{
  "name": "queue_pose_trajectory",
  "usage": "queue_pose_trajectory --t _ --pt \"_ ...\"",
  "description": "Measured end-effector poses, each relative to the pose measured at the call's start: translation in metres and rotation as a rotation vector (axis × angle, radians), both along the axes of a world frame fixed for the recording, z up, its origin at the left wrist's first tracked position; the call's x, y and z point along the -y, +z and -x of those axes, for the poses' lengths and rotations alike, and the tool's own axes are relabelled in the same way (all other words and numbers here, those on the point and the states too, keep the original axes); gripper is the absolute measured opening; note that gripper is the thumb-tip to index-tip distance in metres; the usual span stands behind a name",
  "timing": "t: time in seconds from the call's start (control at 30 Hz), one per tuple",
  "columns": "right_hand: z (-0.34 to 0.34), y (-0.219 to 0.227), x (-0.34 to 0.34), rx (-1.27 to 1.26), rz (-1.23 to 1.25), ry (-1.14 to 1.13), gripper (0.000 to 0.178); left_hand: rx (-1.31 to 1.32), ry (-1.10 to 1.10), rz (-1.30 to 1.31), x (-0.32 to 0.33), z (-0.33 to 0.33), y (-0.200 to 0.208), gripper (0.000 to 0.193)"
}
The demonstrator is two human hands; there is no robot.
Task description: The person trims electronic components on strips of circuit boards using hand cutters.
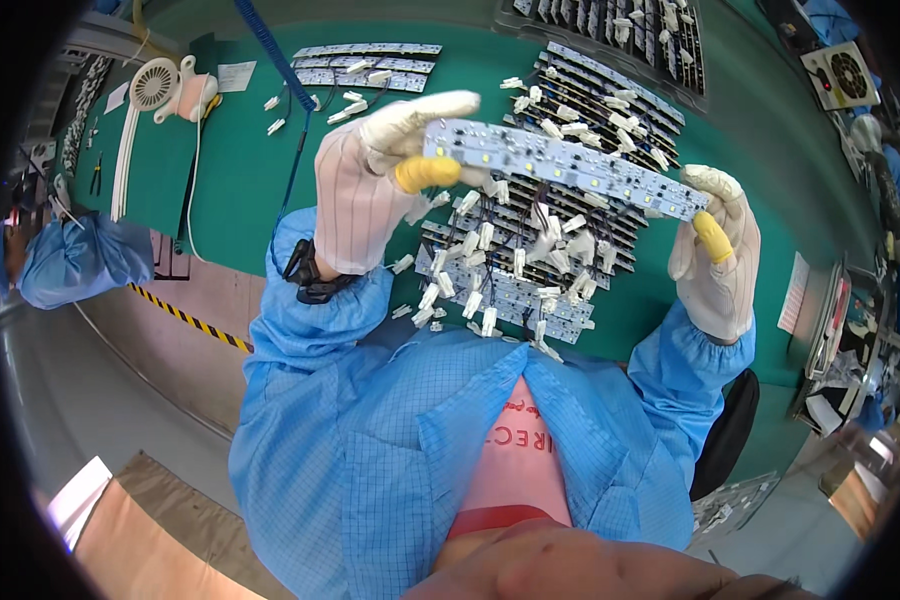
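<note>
A green mat (240,190) covers my workbench, with a stack of LED strip boards (530,250) and their white connectors piled in the middle. I hold one long LED strip board (560,165) up above that stack, tilted down to the right. My gloved left hand (370,190) pinches its left end, fingers clamped; my gloved right hand (720,255) grips the right end likewise. A white desk fan (160,90) lies far left.

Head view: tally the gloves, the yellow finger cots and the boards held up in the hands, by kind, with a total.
White striped fabric gloves: 2, on the left hand and right hand
Yellow rubber finger cots: 2, one on each hand
Long white LED circuit board strip held up: 1
Total: 5
</note>
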State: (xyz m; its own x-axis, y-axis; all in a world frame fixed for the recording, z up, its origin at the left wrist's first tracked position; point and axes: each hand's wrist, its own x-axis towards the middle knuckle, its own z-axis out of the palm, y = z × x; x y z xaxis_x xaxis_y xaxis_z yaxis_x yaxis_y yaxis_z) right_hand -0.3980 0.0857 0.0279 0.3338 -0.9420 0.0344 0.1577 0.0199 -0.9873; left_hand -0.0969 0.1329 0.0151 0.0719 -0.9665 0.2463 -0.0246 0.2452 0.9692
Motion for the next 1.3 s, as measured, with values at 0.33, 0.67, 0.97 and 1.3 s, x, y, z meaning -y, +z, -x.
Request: queue_pose_trajectory --t 0.33,0.67,0.97,1.3 --pt "-0.008 0.028 -0.023 -0.043 -0.091 0.118 0.062 0.464 0.222 -0.018 0.019 -0.009 -0.018 0.033" --pt "-0.001 0.019 -0.011 -0.141 0.065 0.086 0.038 0.313 0.272 0.021 0.009 -0.011 -0.018 0.042" --pt "-0.010 -0.005 0.008 -0.334 0.117 -0.105 0.048 0.070 -0.191 0.131 0.011 -0.010 -0.014 0.038" --pt "-0.003 0.016 -0.012 -0.126 -0.131 0.054 0.060 0.582 0.224 -0.024 0.018 -0.002 -0.014 0.033"
